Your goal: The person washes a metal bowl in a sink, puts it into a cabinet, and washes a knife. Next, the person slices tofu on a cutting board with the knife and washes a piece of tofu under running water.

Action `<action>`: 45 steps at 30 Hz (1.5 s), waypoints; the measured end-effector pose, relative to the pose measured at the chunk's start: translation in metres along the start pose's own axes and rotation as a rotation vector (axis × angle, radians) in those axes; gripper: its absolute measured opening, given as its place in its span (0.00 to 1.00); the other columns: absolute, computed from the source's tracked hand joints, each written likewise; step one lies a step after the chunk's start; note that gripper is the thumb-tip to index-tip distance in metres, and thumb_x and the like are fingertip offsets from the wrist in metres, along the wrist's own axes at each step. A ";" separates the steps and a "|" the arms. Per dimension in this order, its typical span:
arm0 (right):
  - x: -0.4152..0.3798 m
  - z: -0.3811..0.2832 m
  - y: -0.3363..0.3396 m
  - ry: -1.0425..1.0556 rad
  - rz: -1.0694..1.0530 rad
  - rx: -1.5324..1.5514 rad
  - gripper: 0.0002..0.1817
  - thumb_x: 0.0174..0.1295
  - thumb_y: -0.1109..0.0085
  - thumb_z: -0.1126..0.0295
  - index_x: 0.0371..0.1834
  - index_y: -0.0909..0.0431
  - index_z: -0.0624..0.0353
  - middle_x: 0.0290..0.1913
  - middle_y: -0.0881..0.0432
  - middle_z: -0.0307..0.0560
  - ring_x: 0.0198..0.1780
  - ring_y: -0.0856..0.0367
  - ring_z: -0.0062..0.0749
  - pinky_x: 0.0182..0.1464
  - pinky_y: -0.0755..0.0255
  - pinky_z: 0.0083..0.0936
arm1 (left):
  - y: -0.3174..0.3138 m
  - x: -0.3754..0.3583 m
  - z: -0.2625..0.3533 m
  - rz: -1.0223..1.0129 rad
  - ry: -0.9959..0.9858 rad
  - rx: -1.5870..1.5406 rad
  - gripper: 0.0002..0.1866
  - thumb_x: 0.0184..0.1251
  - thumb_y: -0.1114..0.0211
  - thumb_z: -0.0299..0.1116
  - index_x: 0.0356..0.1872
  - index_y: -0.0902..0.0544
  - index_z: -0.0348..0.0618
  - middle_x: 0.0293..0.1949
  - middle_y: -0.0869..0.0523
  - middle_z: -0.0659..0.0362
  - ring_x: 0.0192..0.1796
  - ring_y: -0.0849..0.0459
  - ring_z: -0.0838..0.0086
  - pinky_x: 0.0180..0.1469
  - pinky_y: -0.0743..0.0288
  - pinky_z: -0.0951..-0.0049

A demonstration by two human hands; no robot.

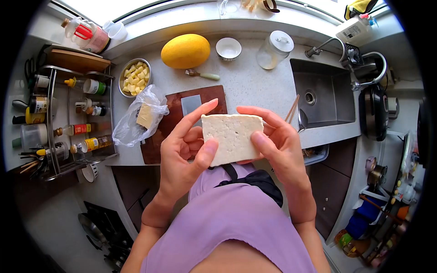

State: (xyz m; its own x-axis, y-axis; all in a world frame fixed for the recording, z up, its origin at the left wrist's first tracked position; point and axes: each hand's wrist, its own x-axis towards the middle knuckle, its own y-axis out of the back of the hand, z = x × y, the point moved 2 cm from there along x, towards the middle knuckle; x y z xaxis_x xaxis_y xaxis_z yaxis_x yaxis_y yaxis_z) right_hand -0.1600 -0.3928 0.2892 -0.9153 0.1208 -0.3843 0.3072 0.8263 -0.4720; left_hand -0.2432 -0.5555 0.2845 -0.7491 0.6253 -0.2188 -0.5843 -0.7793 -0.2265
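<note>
A pale rectangular slab of tofu with small holes in its face is held up in front of me, above the counter's front edge. My left hand grips its left side, thumb on the near face. On the right side my right hand does the same, its index finger along the top edge. Behind the slab lies a reddish-brown cutting board, partly hidden, with a broad metal blade on it. An open clear plastic bag holding a yellowish block rests against the board's left side.
A metal bowl of pale yellow cubes, a yellow melon, a small white bowl, a green-handled tool and a lidded glass jar stand farther back. At right is a sink; at left, a bottle rack.
</note>
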 end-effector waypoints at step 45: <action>-0.103 0.034 0.277 0.399 1.032 -0.145 0.24 0.71 0.53 0.46 0.41 0.20 0.57 0.32 0.19 0.39 0.30 0.21 0.18 0.28 0.31 0.14 | -0.135 0.093 -0.144 -0.318 0.348 -0.334 0.22 0.68 0.37 0.34 0.60 0.32 0.47 0.55 0.23 0.59 0.54 0.18 0.71 0.54 0.18 0.66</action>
State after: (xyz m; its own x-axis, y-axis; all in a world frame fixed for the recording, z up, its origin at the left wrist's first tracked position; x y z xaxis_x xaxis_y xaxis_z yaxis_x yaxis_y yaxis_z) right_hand 0.0280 -0.1956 0.1709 -0.2644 0.9331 -0.2439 0.9593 0.2805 0.0333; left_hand -0.1888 -0.3859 0.1582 -0.3728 0.8475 -0.3779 -0.5915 -0.5308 -0.6069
